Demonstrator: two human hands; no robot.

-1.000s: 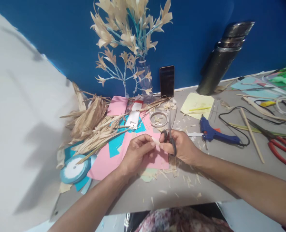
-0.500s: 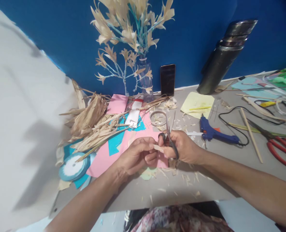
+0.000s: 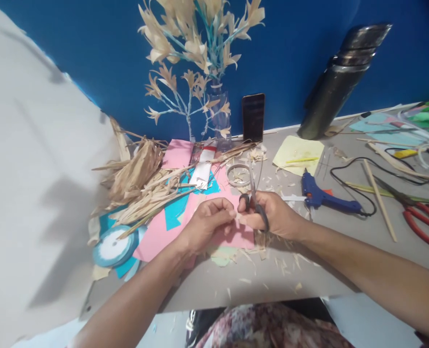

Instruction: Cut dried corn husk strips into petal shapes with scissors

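Note:
My left hand (image 3: 211,221) is closed, thumb and forefinger pinching a tiny pale strip of dried husk (image 3: 237,216), mostly hidden by the fingers. Facing it, my right hand (image 3: 280,216) has its fingers through the black-handled scissors (image 3: 262,218), whose blades point up and away from me. Fingertips of the right hand meet the strip's other end. Both hands hover over pink paper (image 3: 241,236) strewn with husk scraps. Just beyond the scissors lies a roll of tape (image 3: 229,181).
Dried husks (image 3: 142,166) and a ribbon spool (image 3: 113,246) lie left. Husk flowers (image 3: 196,48) and a phone (image 3: 253,118) stand at the back. Rightward are a blue glue gun (image 3: 325,198), a dark flask (image 3: 339,84), a wooden stick (image 3: 380,200) and red-handled shears (image 3: 422,220).
The husk strip now shows less between my fingertips. My left hand's fingers have shifted slightly up, and the right hand stays on the scissors. The whole view has shifted a little.

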